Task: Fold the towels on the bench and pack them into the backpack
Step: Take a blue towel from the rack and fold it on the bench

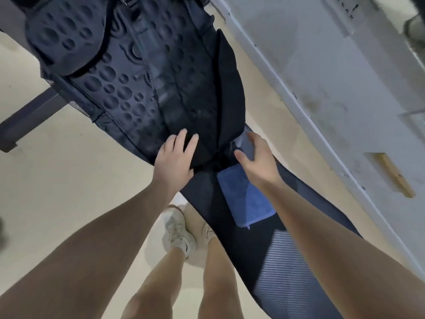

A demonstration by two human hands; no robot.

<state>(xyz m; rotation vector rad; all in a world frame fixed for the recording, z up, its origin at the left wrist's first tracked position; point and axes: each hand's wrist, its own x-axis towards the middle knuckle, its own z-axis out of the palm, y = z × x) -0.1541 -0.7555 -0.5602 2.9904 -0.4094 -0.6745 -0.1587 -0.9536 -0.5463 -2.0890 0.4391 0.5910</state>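
Fingers (184, 140) of my left hand (174, 157) press flat on the backpack (142, 72); my right hand (257, 157) grips a pale towel (245, 145) above the folded blue towel (243, 199) on the counter (287, 268).

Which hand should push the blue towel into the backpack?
The right hand. It already grips the far end of the blue towel at the backpack opening. The left hand lies flat on the backpack, probably steadying it.

Head view, steeply downward, close over bench (287, 268)
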